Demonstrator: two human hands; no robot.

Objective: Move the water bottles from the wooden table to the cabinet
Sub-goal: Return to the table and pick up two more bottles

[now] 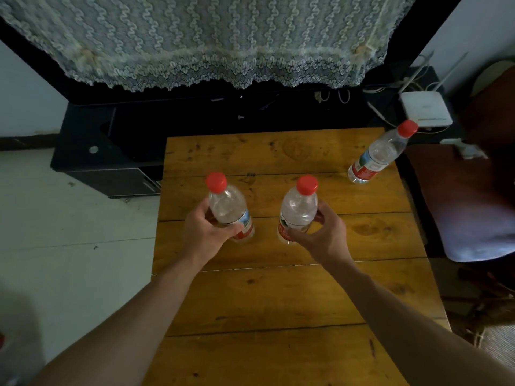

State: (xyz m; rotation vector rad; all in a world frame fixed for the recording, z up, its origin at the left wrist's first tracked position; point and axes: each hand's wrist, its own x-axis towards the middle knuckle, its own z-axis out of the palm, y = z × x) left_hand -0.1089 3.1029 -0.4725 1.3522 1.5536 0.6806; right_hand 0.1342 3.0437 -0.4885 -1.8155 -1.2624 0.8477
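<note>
Both forearms reach in from the near edge, each hand wrapped around 1 bottle, 0 bottles on the cabinet so far.

Left hand [204, 231] grips the left bottle [227, 208] around its lower body; right hand [320, 232] grips the middle bottle [298, 208] the same way. Both bottles are upright, red caps on, over mid-table; can't tell if their bases are touching the wooden table [278, 296] or just off it. 3rd bottle [380, 153] stands untouched at the far right corner, well apart from the hands. Black cabinet [111, 151] sits beyond the table's far edge, under a lace cloth [195, 37]; no bottle visible on it. Judgement: early stage, pickup of 2 in progress, carry and placement pending, then 1 more trip for the 3rd.
</note>
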